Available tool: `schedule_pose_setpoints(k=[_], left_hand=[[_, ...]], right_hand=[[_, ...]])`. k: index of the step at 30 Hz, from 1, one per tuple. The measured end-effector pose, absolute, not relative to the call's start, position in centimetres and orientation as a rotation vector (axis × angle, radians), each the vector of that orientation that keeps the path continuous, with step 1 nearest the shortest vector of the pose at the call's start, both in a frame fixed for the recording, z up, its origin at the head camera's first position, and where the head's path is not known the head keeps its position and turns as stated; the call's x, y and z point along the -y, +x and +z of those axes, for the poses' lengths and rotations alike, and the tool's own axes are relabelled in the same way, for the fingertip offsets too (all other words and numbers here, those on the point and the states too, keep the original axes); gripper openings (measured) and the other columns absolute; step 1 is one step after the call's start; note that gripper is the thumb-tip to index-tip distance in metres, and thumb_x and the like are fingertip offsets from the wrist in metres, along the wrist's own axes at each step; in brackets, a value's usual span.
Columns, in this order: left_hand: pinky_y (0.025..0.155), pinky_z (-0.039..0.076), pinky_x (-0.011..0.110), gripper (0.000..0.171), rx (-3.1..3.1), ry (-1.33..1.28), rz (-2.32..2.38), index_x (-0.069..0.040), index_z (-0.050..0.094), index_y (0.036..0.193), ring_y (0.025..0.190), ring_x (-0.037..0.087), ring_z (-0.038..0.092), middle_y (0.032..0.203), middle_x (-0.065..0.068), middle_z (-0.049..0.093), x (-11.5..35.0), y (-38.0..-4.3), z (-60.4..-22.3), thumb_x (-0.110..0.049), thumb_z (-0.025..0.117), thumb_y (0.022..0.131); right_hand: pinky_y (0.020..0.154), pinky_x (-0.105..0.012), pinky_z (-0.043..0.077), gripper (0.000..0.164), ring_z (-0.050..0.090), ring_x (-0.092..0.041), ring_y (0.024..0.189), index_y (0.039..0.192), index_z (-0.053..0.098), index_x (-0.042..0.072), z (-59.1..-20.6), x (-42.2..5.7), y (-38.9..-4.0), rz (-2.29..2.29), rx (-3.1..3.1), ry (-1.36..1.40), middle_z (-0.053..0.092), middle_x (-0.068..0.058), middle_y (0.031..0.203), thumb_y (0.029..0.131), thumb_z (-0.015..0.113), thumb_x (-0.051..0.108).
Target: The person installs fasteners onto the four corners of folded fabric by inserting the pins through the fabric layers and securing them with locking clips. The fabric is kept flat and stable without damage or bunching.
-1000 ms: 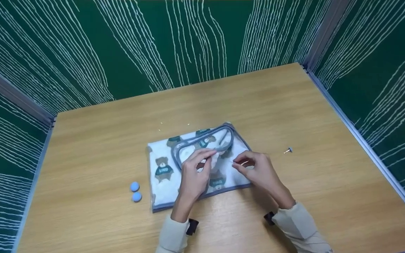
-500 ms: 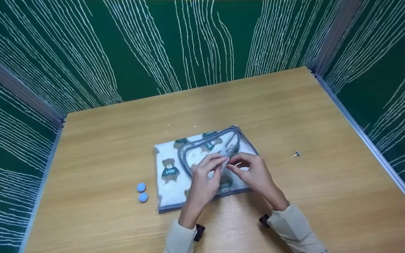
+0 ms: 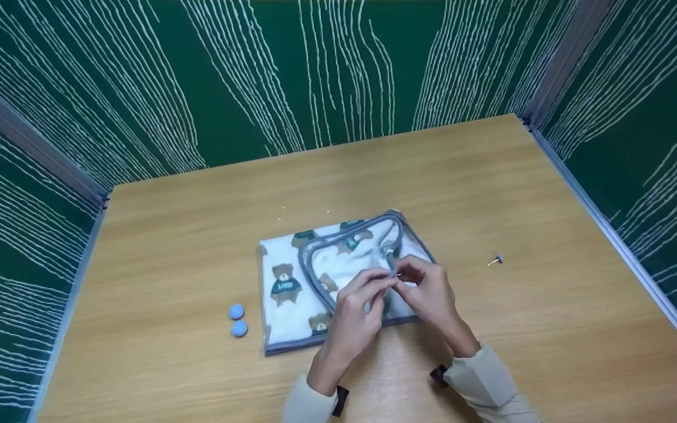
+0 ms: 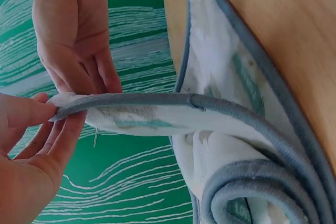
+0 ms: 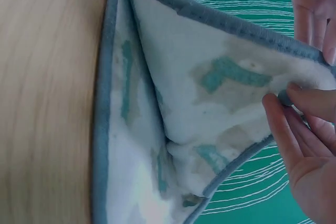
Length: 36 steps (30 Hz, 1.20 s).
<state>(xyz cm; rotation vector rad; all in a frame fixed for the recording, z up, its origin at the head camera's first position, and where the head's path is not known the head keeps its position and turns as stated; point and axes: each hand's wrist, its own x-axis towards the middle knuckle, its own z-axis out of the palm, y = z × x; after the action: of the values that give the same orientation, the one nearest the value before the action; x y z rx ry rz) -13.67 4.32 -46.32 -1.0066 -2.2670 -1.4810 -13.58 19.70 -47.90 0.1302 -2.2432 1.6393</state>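
Observation:
A folded white blanket with a bear print and blue-grey edging lies on the table. My left hand pinches the lifted edge of its top layer, thumb against the binding in the left wrist view. Close beside it, my right hand pinches a pin by its small round blue-grey head, held against the cloth. A thin metal needle shows below the raised cloth in the left wrist view. In the head view, the fingertips of both hands meet over the blanket and hide the pin.
Two round blue caps sit left of the blanket. A blue-headed pin lies to its right. Tiny pale specks dot the wooden table behind the blanket. Green walls with white lines enclose the back and sides.
My hands were apart at first and have come together at the lifted blanket edge. The left hand has shifted right and turned, carrying the cloth edge with it.

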Motion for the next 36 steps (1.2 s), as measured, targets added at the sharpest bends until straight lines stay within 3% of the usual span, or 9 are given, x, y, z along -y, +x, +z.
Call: schedule_pose_setpoints(k=[7, 19, 29, 36], left_hand=[[0.093, 0.047, 0.024, 0.023, 2.290, -1.090, -1.515, -0.005, 0.071, 0.095, 0.108, 0.014, 0.058, 0.112, 0.006, 0.062, -3.8, -12.9, -46.6, 0.011, 0.057, 0.086], [0.088, 0.049, 0.026, 0.023, 2.332, -0.927, -1.447, -0.009, 0.070, 0.099, 0.102, 0.015, 0.060, 0.106, 0.001, 0.063, 0.6, -13.8, -46.0, 0.007, 0.064, 0.083], [0.082, 0.052, 0.026, 0.028, 2.380, -0.713, -1.371, -0.011, 0.069, 0.105, 0.103, 0.014, 0.059, 0.108, 0.001, 0.064, 3.4, -14.1, -46.6, 0.004, 0.070, 0.080], [0.073, 0.052, 0.027, 0.032, 2.433, -0.557, -1.245, -0.009, 0.070, 0.108, 0.090, 0.016, 0.060, 0.107, 0.002, 0.064, 5.6, -14.4, -47.0, 0.003, 0.072, 0.078]], right_hand=[[0.069, -0.023, 0.055, 0.011, 0.066, -0.019, 0.073, 0.080, 0.064, -0.011, -46.3, -19.2, -12.9, 1.766, 2.142, 0.079, 0.066, -0.018, 0.078, 0.074, 0.062, -0.020], [0.070, -0.024, 0.056, 0.011, 0.065, -0.015, 0.075, 0.081, 0.065, -0.010, -46.5, -19.4, -12.8, 1.816, 2.123, -0.003, 0.066, -0.017, 0.080, 0.075, 0.064, -0.019], [0.074, -0.028, 0.056, 0.013, 0.066, -0.024, 0.081, 0.087, 0.068, -0.009, -46.5, -19.4, -12.8, 1.842, 2.168, -0.046, 0.068, -0.015, 0.085, 0.076, 0.067, -0.016], [0.073, -0.025, 0.055, 0.014, 0.066, -0.017, 0.079, 0.086, 0.067, -0.010, -46.7, -19.4, -12.8, 1.839, 2.144, -0.041, 0.068, -0.017, 0.084, 0.074, 0.065, -0.018]])
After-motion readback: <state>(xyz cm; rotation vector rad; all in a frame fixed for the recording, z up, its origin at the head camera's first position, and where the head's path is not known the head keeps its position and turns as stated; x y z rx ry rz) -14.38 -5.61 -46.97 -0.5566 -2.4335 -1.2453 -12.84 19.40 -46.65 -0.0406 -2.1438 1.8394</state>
